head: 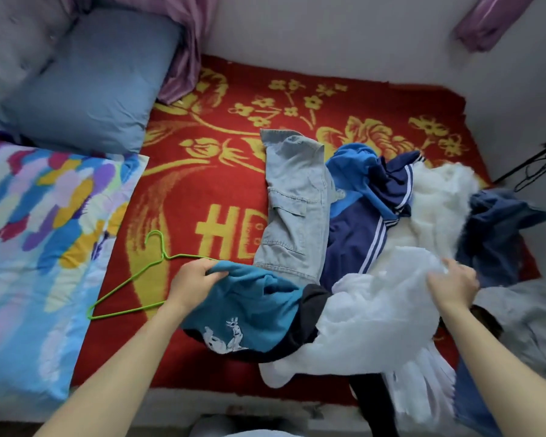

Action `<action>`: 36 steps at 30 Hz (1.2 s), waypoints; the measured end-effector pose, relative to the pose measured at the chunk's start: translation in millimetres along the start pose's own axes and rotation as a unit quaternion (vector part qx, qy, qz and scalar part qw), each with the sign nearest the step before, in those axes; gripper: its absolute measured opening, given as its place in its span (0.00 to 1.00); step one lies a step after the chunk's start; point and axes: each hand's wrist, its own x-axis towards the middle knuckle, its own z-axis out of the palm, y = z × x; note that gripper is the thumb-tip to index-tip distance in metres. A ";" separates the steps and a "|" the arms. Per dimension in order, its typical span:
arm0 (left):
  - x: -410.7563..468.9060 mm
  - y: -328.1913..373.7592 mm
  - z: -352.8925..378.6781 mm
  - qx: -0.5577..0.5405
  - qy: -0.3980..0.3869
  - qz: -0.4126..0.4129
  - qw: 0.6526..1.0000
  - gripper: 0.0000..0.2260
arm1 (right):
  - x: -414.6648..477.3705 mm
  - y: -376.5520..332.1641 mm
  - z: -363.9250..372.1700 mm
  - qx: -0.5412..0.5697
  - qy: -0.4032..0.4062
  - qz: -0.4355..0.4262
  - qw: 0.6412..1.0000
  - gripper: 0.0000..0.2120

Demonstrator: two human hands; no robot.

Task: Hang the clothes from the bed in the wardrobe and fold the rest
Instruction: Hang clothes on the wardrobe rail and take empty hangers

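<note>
A heap of clothes lies on the red and yellow blanket [202, 190] of the bed. My left hand [191, 283] grips the edge of a teal shirt [249, 310] with a white print, at the heap's near left. My right hand [451, 283] grips a sheer white garment [369, 313] at the near right. Behind them lie light grey cargo trousers [297, 206], a navy top with white stripes [356, 234], a fluffy white piece [435, 203] and a dark blue garment [495, 225]. A green wire hanger [130, 279] lies on the blanket just left of my left hand.
A colourful folded quilt [44, 247] fills the left side, with a blue pillow [89, 83] behind it. A grey garment [530, 316] lies at the far right. White wall runs behind the bed. A black wire hanger [536, 165] sticks in from the right edge.
</note>
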 end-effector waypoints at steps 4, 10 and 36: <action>8.8 68.7 -48.1 0.024 0.094 0.127 0.987 0.03 | -30.0 -50.7 27.9 -0.016 -0.168 -0.197 0.966 0.29; -5.7 160.8 -98.7 -0.003 0.163 0.231 0.959 0.02 | -99.8 -122.8 59.8 0.062 -0.401 -0.407 0.818 0.46; 11.0 233.2 -200.0 -0.172 0.340 0.041 0.924 0.10 | -79.2 -256.3 -71.9 0.218 -0.124 -0.328 0.911 0.11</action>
